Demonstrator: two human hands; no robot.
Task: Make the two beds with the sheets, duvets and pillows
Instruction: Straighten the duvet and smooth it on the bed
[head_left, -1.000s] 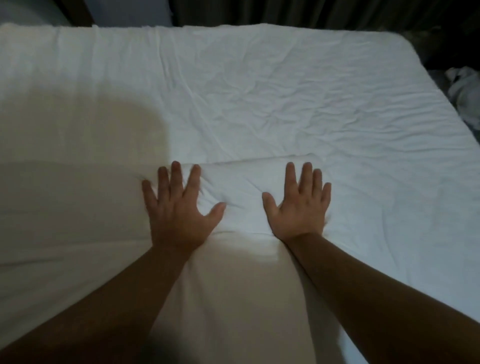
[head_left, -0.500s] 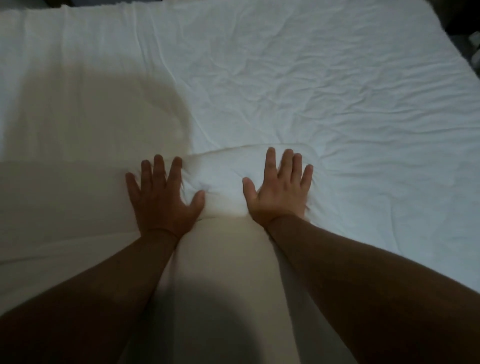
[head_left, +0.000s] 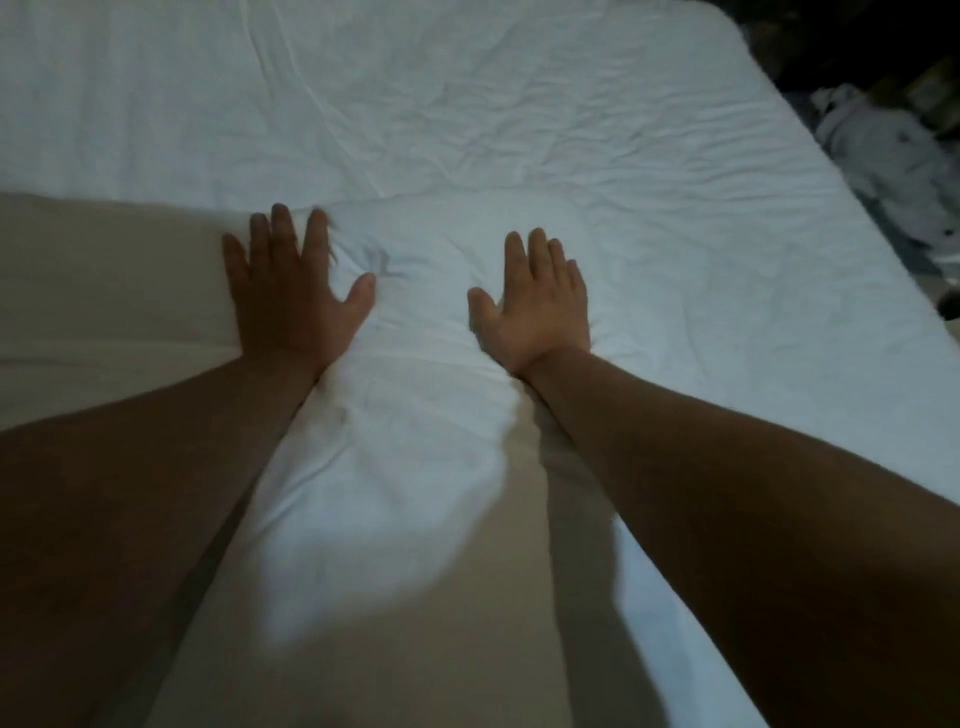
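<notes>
That sheet (head_left: 571, 130) looks like thin, light cotton: soft and limp, quick to crease, and likely to slide over the mattress rather than stay where it's pushed. Flat palms suit smoothing it, but to pull it taut I'd pinch it along the hem at the bed's right edge or at the rounded corner in the upper right of the frame. It covers nearly the whole frame, white and finely wrinkled across the upper centre and right, with a puffed ridge running just above the fingertips; the lower left lies in shadow and reads beige. The left hand (head_left: 291, 301) and the right hand (head_left: 540, 306) both press flat on it at mid-frame, fingers straight and spread, gripping nothing. A crumpled pale cloth (head_left: 883, 156) lies off the bed at the right edge.
</notes>
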